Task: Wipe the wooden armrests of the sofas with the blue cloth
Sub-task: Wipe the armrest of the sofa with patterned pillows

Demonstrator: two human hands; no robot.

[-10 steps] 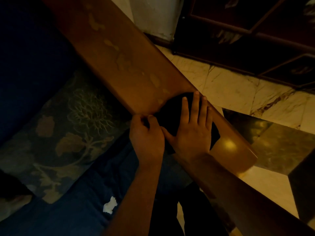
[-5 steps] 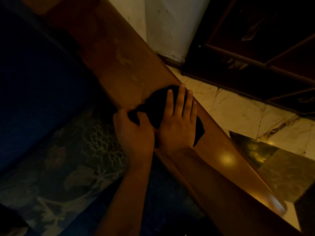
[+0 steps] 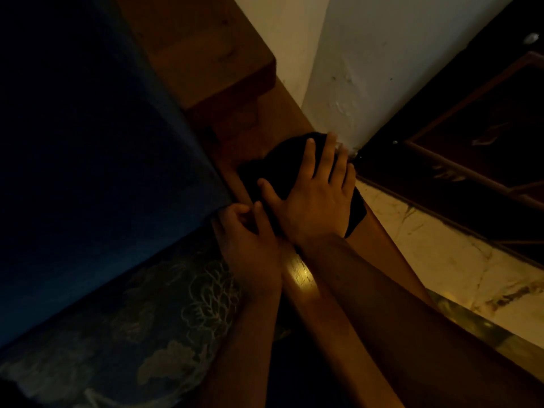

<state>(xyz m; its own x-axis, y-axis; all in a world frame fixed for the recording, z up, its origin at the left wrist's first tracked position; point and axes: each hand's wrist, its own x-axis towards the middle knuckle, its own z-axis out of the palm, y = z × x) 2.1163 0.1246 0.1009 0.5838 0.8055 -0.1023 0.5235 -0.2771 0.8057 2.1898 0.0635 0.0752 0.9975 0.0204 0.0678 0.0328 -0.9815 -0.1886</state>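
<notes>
the right hand (image 3: 316, 198) lay flat with straight fingers, an open grip pressing the blue cloth (image 3: 282, 166) onto the wooden armrest (image 3: 300, 278), likely to drag it toward 12 o'clock. the left hand (image 3: 250, 240), at 8 o'clock of it, curled over the armrest's inner edge, probably steadying. dimness blackened the cloth; the palm hid much of it.

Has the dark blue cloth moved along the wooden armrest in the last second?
Yes. The dark blue cloth, under the right hand, has slid up the wooden armrest toward the white wall corner, away from its rounded front end.
</notes>
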